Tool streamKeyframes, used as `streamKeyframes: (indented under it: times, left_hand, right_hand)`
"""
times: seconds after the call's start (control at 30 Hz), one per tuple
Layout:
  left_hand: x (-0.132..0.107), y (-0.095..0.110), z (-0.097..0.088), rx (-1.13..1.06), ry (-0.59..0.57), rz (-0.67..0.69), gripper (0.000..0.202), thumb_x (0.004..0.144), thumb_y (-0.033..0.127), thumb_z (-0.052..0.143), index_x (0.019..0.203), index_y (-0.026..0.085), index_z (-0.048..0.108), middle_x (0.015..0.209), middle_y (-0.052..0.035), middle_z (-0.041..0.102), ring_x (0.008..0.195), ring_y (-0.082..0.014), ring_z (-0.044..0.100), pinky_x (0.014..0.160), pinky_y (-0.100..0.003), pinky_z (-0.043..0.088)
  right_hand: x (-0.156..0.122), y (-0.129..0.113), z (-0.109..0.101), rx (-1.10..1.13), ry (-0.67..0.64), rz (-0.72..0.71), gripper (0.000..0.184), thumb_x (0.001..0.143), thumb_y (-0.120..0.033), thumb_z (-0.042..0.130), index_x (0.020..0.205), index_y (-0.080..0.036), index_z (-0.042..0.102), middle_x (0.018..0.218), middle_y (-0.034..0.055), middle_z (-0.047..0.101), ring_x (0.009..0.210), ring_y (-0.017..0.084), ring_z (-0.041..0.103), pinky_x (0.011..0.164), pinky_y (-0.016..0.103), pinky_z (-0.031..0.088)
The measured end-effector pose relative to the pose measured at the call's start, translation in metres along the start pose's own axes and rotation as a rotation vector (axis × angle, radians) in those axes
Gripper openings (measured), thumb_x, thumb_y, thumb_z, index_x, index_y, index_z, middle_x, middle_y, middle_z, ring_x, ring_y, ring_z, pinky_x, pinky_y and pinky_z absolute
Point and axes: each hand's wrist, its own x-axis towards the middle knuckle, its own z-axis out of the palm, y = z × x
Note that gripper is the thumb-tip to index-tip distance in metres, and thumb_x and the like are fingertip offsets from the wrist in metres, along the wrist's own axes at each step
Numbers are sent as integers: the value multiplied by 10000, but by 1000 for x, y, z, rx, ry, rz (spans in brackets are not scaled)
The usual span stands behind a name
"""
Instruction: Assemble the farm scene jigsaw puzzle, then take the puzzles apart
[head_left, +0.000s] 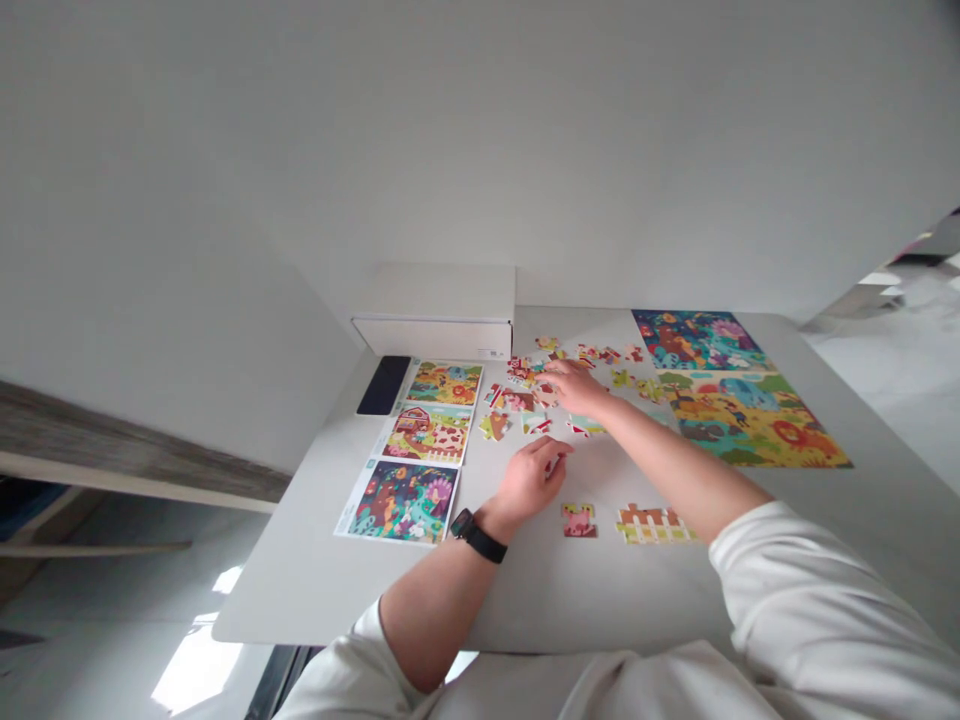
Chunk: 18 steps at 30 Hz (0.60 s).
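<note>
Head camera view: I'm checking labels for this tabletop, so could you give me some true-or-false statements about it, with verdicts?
1. The right hand is among the loose puzzle pieces. True.
2. A watch is on the right wrist. False: the black watch is on the left wrist.
3. The pig piece touches the fence section. False: a gap separates the pig piece from the fence section.
4. The white box is closed. True.

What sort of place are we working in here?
Probably a small indoor room, though whether home or office I can't tell. A white table stands by a plain wall, with loose jigsaw pieces and a white box on top.
</note>
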Motion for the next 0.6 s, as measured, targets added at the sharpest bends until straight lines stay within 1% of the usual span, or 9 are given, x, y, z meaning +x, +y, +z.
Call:
streamKeyframes:
  times: [0.1, 0.13, 0.23, 0.3, 0.37, 0.47, 0.53, 0.6]
  left_hand:
    - [-1, 1, 1, -4, -32, 5, 264, 1006, 127, 573, 1177, 212, 755, 985, -49, 734, 733, -139, 623, 781, -277, 542]
    - [-1, 0, 2, -4, -34, 4, 266, 1006, 125, 573, 1178, 211, 757, 987, -50, 736, 739, -139, 627, 783, -274, 542]
    - [-1, -1, 3, -5, -24, -5, 271, 1004, 120, 573, 1181, 208, 760, 990, -52, 739, 767, -143, 647, 797, -270, 546]
    - [-1, -3, 3, -8, -20, -1, 274, 1001, 119, 575, 1182, 206, 761, 992, -54, 741, 784, -146, 659, 805, -269, 550]
    - [-1, -3, 4, -10, -19, 8, 278, 995, 115, 573, 1176, 205, 763, 992, -55, 746, 790, -148, 665, 807, -269, 553]
    - [-1, -2, 4, -6, -14, 14, 290, 990, 106, 560, 1167, 205, 767, 998, -58, 753, 790, -151, 672, 811, -276, 561]
    - [-1, -1, 4, -3, -15, 20, 296, 987, 100, 555, 1165, 203, 768, 1001, -60, 754, 795, -155, 678, 816, -283, 566]
    - [-1, 0, 3, -2, -19, 23, 300, 979, 92, 559, 1166, 202, 767, 1001, -60, 754, 805, -159, 686, 823, -286, 572]
  right_hand:
    - [8, -14, 5, -37, -26, 32, 441, 1040, -236, 632, 1458, -334, 733, 1494, 142, 616, 1423, 340, 555, 1231, 519, 385]
    - [11, -18, 6, -50, -41, 36, 436, 1037, -244, 645, 1452, -343, 737, 1493, 144, 616, 1427, 345, 552, 1241, 530, 369]
    - [16, -26, 5, -63, -66, 38, 476, 1018, -170, 631, 1444, -351, 740, 1506, 133, 617, 1423, 334, 556, 1236, 507, 371]
    - [17, -31, 2, -56, -43, 27, 481, 1014, -151, 610, 1441, -330, 741, 1495, 126, 630, 1402, 319, 570, 1210, 473, 401]
    - [16, -35, -1, -55, -13, 11, 425, 1012, -171, 619, 1391, -294, 767, 1439, 122, 663, 1358, 308, 597, 1187, 455, 428]
    - [17, -43, -3, -63, -7, -11, 303, 981, -284, 725, 1270, -256, 814, 1337, 123, 708, 1291, 318, 632, 1162, 453, 457]
    - [19, -47, -2, -74, -21, -6, 300, 947, -375, 794, 1222, -260, 829, 1314, 129, 714, 1261, 330, 649, 1143, 467, 473]
    - [21, -50, 0, -90, -40, 8, 280, 925, -425, 824, 1162, -276, 842, 1291, 129, 717, 1224, 330, 669, 1124, 477, 486]
